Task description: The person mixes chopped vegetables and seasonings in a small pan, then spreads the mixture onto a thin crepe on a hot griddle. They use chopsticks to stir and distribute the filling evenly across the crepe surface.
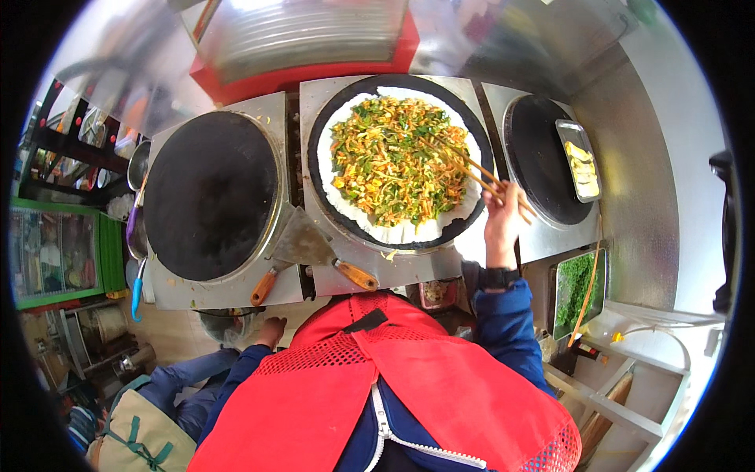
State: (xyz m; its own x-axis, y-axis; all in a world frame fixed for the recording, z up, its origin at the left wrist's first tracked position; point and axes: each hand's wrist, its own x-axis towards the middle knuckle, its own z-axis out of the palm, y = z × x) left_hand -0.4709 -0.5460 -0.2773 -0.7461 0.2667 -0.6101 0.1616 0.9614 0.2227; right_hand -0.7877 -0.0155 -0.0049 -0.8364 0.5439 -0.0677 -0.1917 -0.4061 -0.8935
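My right hand [503,220] grips a pair of wooden chopsticks [477,169]. Their tips reach into a layer of chopped, mixed vegetables [397,161] in orange, green and yellow. The vegetables cover most of a thin white pancake [342,206], whose rim stays bare. Under it is the round black middle griddle [316,169]. Low on the left, past the counter's front edge, my left hand [273,332] hangs beside my body, its fingers too small and shaded to read. Two wide metal scrapers [303,238] with wooden handles lie at the middle griddle's front left.
A black griddle [212,197] stands at left and another [543,157] at right, the latter bearing a metal tray [586,185] of yellow pieces. Below right sits a tray of chopped greens [576,287]. Pans hang left; a person's legs [189,385] and beige bag [141,429] are lower left.
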